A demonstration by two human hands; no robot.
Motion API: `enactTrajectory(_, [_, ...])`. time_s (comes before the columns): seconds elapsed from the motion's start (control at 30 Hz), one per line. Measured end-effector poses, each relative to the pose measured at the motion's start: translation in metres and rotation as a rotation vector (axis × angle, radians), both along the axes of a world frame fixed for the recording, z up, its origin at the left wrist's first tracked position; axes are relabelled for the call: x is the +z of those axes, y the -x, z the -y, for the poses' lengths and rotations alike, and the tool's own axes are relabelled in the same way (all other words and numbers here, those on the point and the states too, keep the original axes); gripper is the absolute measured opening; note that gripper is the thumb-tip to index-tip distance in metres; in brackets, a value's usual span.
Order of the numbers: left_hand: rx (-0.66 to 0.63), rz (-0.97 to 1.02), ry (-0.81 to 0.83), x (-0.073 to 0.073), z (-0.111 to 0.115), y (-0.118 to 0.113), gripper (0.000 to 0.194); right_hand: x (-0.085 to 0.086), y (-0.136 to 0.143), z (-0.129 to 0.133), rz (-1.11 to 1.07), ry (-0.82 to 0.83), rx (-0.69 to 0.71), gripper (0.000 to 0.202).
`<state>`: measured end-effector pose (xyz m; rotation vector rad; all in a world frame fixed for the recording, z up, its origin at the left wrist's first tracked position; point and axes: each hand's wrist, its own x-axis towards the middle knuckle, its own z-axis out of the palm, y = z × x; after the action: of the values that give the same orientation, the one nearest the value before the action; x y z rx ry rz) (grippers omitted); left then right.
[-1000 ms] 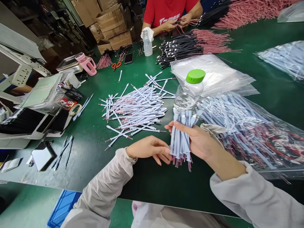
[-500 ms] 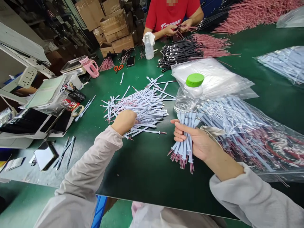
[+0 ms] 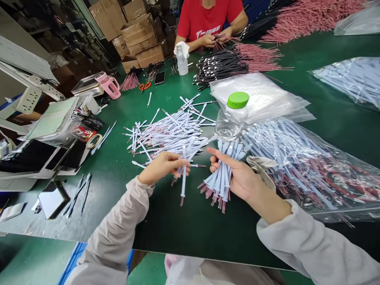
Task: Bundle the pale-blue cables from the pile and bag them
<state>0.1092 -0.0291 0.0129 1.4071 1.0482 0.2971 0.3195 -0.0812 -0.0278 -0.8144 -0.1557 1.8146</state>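
My left hand (image 3: 164, 166) is closed, pinching a couple of light-blue sleeved wires (image 3: 183, 182) with pink ends, in front of the pile. Wrapped around a thick bundle of the same sleeved wires (image 3: 221, 174) is my right hand (image 3: 242, 176), its thumb across the front. The bundle's pink wire ends fan out downward. Beyond my left hand lies a loose pile of light-blue sleeved wires (image 3: 169, 130). A clear jar (image 3: 231, 118) with a green lid stands just behind the bundle.
A clear bag of light-blue wires (image 3: 297, 158) lies to the right. Behind the jar are flat plastic bags (image 3: 261, 93) and black-and-pink wires (image 3: 219, 67). Across the table a person in a red shirt (image 3: 208, 21) handles wires. Orange-handled scissors (image 3: 144, 86) and a pink jug (image 3: 109, 85) are farther left.
My left hand has come back from the pile toward the bundle, now with light-blue sleeved wires between its fingers. My right hand keeps its hold on the bundle.
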Motion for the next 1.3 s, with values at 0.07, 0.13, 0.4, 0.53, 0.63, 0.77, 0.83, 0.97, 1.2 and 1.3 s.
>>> enactTrajectory(0.07, [-0.003,0.097,0.105,-0.014,0.008,-0.008,0.033,0.001,0.000,-0.001,-0.040,-0.037,-0.057,0.017])
enactTrajectory(0.13, [-0.011,0.155,0.180,-0.022,0.013,-0.014,0.033,0.001,-0.001,-0.002,-0.081,-0.077,-0.079,0.014])
enactTrajectory(0.4, [-0.031,0.263,0.367,-0.023,0.019,-0.011,0.029,0.006,-0.010,0.001,0.050,-0.229,0.022,0.030])
enactTrajectory(0.53, [-0.024,0.286,0.345,-0.028,0.020,-0.012,0.028,0.007,-0.009,0.001,0.227,-0.300,0.040,0.020])
enactTrajectory(0.63, [-0.008,0.224,0.231,-0.031,0.021,-0.014,0.026,0.005,-0.009,-0.002,0.325,-0.308,-0.070,0.013])
enactTrajectory(0.77, [0.012,0.155,0.120,-0.034,0.023,-0.017,0.025,0.006,-0.012,-0.006,0.284,-0.232,-0.217,0.019])
enactTrajectory(0.83, [0.018,0.144,0.077,-0.035,0.024,-0.017,0.024,0.008,-0.015,-0.007,0.230,-0.217,-0.235,0.018])
enactTrajectory(0.97, [0.055,0.156,0.049,-0.036,0.025,-0.018,0.026,0.012,-0.019,-0.006,0.264,-0.206,-0.251,0.021])
enactTrajectory(1.2, [0.225,0.296,0.113,-0.037,0.029,-0.028,0.030,0.005,0.000,0.004,0.221,-0.043,0.186,0.023])
enactTrajectory(1.3, [0.160,0.335,0.120,-0.037,0.032,-0.030,0.029,0.003,0.007,0.004,0.250,-0.038,0.216,0.023])
